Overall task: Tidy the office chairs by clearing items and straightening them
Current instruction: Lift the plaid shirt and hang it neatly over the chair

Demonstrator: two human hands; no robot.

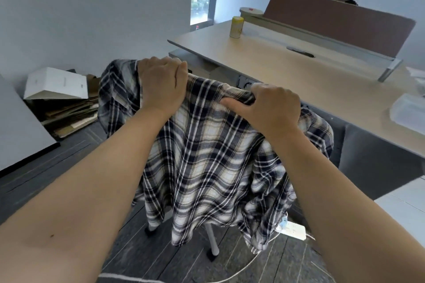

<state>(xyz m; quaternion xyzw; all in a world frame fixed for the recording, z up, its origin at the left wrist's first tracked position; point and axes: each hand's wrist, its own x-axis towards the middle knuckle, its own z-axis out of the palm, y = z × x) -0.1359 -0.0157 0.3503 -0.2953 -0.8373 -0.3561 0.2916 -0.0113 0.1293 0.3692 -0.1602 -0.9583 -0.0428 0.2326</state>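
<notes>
A plaid shirt (207, 156) hangs draped over the back of a chair (212, 240), covering it almost wholly; only pale legs with dark feet show below the hem, standing on the dark floor (57, 163); the chair sits near the middle, just on the near side of the desk (287, 69). The left hand (162, 82) lies on the top left of the chair back, fingers curled over the cloth in a closed grip; the right hand (271, 105) pinches a bunched fold of shirt at the top right, thumb pressed along it, grip closed. On the desk's far left stands a yellow can (236, 27); a brown divider (340, 20) runs along its far edge, with a person partly visible behind it. To the left, by the wall, a white box (55, 84) rests on flattened cardboard (71, 117); a white power strip (292, 230) lies on the floor at the right, near the shirt's hem.
</notes>
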